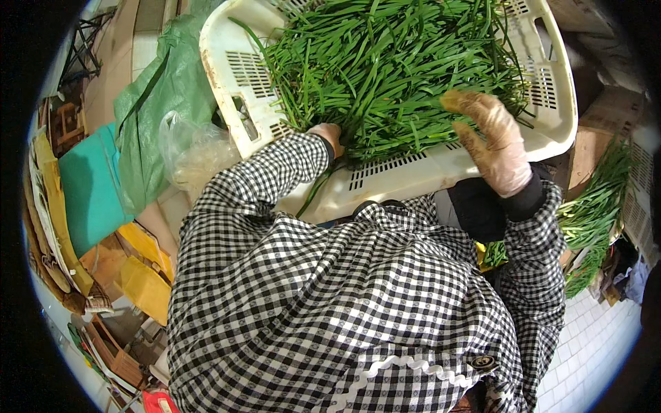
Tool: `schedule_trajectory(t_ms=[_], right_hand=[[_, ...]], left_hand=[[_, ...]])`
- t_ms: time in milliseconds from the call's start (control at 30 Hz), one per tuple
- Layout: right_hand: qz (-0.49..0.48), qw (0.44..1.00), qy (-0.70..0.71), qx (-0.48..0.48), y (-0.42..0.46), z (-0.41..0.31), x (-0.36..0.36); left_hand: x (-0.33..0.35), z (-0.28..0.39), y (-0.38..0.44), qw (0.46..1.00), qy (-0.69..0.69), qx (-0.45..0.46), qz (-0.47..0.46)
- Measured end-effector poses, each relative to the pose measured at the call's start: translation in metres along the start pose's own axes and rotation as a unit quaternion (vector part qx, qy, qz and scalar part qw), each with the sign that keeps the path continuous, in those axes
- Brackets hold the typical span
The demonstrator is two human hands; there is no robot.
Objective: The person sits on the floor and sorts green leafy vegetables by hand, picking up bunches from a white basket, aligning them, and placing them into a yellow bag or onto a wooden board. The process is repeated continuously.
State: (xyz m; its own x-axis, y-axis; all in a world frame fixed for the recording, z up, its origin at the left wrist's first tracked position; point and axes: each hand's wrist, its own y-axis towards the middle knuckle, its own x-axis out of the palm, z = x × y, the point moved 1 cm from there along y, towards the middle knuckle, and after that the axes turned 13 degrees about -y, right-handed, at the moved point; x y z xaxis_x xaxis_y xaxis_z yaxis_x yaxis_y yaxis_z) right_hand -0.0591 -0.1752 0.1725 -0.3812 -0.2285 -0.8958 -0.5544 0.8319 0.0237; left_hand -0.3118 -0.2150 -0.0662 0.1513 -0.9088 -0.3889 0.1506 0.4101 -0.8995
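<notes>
A white plastic crate (439, 178) with slotted walls stands right before me, heaped with garlic chives (392, 77), their long flat green leaves lying in many directions. At the crate's near left side, my left hand (330, 137) reaches into the heap. Leaves hide its fingers, so whether they grip any chives is unclear. My right hand (496, 137) wears a thin whitish glove stained brown at the fingers. It hovers over the near right part of the heap with thumb and fingers apart, holding nothing. A few leaves (315, 193) hang over the near wall below my left wrist.
Left of the crate lie a clear plastic bag (199, 155), a green woven sack (160, 108) and a turquoise item (93, 188). Yellow pieces (147, 289) lie lower left. More chives (594, 206) are at the right, near a cardboard box (594, 149).
</notes>
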Motion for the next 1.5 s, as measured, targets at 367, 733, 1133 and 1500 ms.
schedule_trajectory(t_ms=[367,733,1133,1500], right_hand=[[-0.094,0.934,0.295,0.179,-0.034,-0.012,0.015],[-0.038,0.839,0.454,0.298,-0.072,-0.006,-0.016],[0.253,0.776,0.444,0.370,-0.130,0.011,-0.015],[0.209,0.837,0.144,0.484,-0.275,0.058,-0.004]], left_hand=[[-0.083,0.009,-0.113,0.449,-0.753,0.345,-0.334],[-0.084,0.132,-0.131,0.538,-0.702,0.423,-0.199],[-0.062,0.226,-0.142,0.471,-0.772,0.399,-0.151],[-0.098,0.245,-0.124,0.394,-0.795,0.435,-0.155]])
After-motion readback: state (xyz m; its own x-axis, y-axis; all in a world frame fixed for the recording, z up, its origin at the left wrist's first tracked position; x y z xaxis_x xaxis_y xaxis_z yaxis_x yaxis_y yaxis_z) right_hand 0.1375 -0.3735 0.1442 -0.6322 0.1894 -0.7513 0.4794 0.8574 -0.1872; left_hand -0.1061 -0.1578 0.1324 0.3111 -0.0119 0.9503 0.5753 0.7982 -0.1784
